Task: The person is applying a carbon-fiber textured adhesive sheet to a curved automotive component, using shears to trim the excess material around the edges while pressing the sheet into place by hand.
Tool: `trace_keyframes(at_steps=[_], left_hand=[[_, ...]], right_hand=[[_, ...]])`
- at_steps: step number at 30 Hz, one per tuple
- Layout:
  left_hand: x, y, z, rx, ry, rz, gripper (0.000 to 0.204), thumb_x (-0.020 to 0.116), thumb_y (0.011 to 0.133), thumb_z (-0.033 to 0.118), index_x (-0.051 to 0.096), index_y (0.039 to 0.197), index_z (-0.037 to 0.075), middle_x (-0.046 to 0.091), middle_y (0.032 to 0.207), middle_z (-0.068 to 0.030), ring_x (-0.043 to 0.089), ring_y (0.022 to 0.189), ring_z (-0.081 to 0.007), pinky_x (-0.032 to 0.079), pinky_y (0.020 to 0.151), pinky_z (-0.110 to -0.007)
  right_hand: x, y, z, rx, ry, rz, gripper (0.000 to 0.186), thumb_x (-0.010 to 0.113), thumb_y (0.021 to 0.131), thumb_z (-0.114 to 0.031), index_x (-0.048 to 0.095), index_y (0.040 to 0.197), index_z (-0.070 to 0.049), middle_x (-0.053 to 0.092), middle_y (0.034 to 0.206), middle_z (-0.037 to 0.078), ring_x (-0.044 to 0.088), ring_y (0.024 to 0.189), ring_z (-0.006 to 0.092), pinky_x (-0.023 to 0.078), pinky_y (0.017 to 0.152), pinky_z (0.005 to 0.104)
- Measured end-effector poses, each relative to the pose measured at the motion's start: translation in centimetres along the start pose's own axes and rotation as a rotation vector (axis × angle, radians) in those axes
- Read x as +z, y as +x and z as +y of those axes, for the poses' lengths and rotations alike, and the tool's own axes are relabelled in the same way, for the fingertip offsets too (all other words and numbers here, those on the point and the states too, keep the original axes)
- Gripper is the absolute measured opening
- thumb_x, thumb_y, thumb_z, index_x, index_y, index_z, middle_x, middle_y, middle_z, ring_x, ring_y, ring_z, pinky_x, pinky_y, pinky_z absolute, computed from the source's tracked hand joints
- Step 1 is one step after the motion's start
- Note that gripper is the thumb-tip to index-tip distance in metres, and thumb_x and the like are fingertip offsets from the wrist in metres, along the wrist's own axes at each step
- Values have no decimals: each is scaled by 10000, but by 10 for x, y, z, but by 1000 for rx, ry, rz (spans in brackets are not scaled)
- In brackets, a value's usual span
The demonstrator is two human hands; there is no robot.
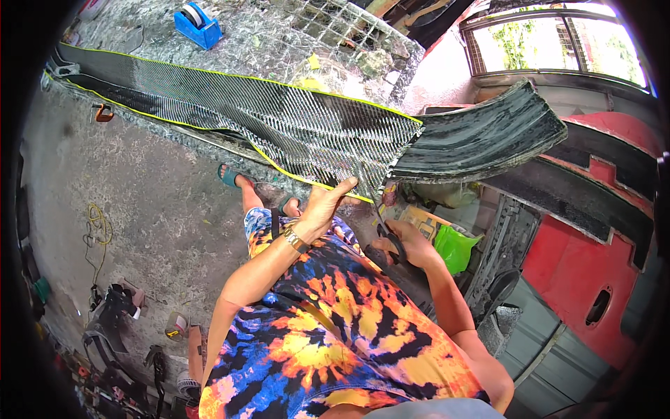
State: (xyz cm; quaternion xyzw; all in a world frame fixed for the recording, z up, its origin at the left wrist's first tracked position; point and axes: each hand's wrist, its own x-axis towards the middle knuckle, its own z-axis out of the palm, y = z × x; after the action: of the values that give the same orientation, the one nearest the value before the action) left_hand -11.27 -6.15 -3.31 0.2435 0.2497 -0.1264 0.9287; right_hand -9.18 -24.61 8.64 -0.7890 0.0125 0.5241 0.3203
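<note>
A long strip of black woven carbon-fibre cloth (293,119) with yellow edging lies over a dark, curved mould (488,140). The mould's bare end sticks out past the cloth on the right. My left hand (328,206) pinches the cloth's near edge close to its right corner, thumb on top. In my right hand (412,243) is a pair of black-handled scissors (394,244). Their blades point up to the cloth's cut end, just right of my left hand; whether they are parted I cannot tell.
A blue tape dispenser (197,26) and a wire grid (342,31) are on the worktable (258,59). An orange clamp (103,113) sits at its near edge. Red and black panels (572,279) stand at right, near a green bag (455,248). A yellow cord (100,227) lies on the floor.
</note>
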Motion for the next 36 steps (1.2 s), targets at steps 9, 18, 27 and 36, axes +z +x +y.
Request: trace_keyframes(at_steps=[9,18,27,36], left_hand=[[-3,6,-3,-11,-88,44,315,637,879,83,526,1167,23,623,1079,-57,628,939,-160,580,685,-330],[5,2,3,29,-82,63,311,641,878,80,536,1166,31,623,1080,-43,626,939,-149,567,713,-325],[7,-2,9,3,-75,71,307,649,877,84,543,1160,30,625,1066,-34,618,955,-132,535,758,-300],[4,3,5,-13,-115,117,270,652,874,88,582,1124,14,641,1076,-54,625,970,-139,532,810,-342]], right_hand=[[-4,-1,-4,11,65,-40,344,684,848,-363,544,851,-48,574,612,18,564,555,93,402,509,247],[-8,8,-13,17,29,-76,337,675,858,-354,545,861,-44,572,626,18,562,559,91,400,518,242],[-6,7,-10,19,-27,-33,279,677,867,-286,561,863,-32,560,615,13,557,553,88,394,501,253],[-5,3,-14,21,70,-58,296,649,881,-314,550,855,-36,565,628,17,568,562,93,405,510,243]])
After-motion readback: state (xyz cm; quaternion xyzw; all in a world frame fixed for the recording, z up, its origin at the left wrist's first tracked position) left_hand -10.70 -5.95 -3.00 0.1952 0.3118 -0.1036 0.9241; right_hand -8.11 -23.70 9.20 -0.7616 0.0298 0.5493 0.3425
